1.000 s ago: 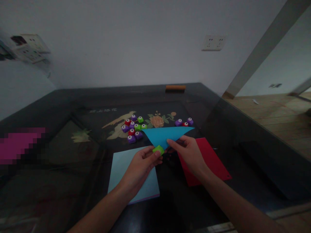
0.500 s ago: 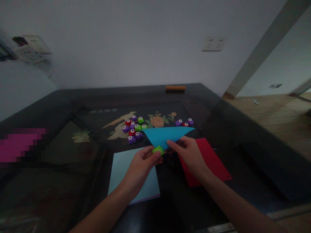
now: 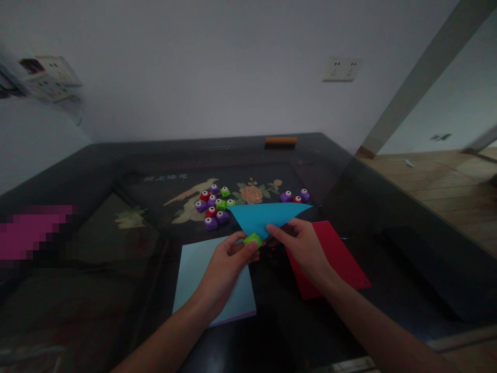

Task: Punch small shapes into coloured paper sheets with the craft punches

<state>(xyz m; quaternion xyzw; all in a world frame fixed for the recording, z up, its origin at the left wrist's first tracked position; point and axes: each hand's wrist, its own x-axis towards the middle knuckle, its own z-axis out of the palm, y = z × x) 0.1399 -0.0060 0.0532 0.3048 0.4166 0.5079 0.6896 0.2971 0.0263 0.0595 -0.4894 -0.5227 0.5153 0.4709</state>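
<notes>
My left hand [image 3: 231, 259] is closed, with its thumb and fingers pinching a small green plastic piece [image 3: 252, 240] at the lower point of a blue sheet of paper [image 3: 266, 212]. The sheet is held up off the table, folded or curved into a triangle shape. My right hand [image 3: 301, 246] pinches the sheet's lower right side, thumb on the near face and other fingers mostly behind. Whether the green piece grips the paper cannot be made out. Beyond the sheet lie several small purple, red and green eye-topped pieces [image 3: 211, 212].
A pale blue paper stack [image 3: 194, 274] lies under my left forearm, and a red sheet [image 3: 345, 259] beside my right wrist. More eye-topped pieces [image 3: 286, 196] sit behind the blue sheet. An orange-brown roll [image 3: 280, 140] rests near the far edge of the dark glossy table [image 3: 155, 155].
</notes>
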